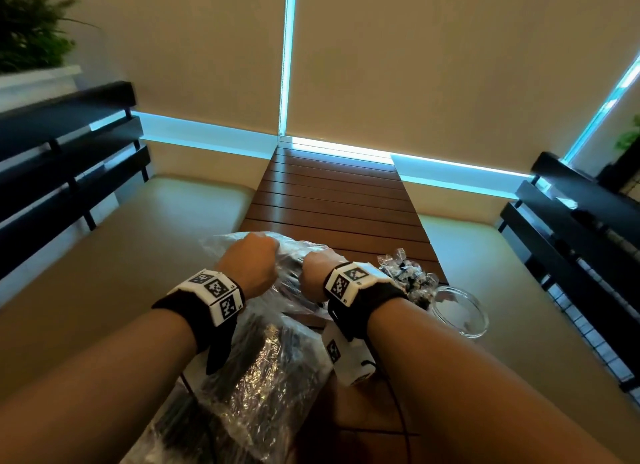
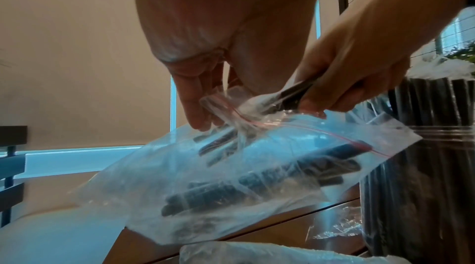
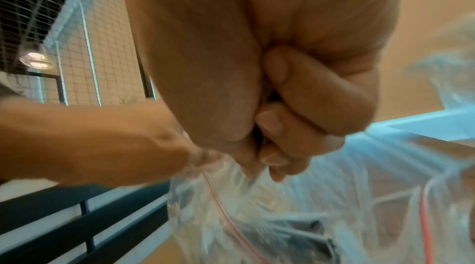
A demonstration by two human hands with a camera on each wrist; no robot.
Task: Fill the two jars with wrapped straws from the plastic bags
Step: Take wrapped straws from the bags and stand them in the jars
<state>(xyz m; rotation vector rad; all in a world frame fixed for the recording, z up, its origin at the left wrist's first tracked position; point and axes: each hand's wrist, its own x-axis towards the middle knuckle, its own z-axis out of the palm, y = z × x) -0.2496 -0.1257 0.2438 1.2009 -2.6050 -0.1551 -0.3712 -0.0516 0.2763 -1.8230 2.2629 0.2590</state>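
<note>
One jar point(image 1: 408, 283) already stands full; the other jar point(image 1: 462, 313) is empty. The left hand point(image 1: 251, 264) pinches the bag point(image 2: 231, 177) mouth; the right hand point(image 1: 317, 273) grips straws point(image 2: 295, 93).

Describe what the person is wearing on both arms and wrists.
Both forearms are bare, without sleeves. The left wrist carries a black strap holding a white block with black-and-white square marker codes. The right wrist has the same, plus a white tagged unit below with a thin black cable trailing down.

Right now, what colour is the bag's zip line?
Red zip line on the clear bag; clearest in the left wrist view.
</note>
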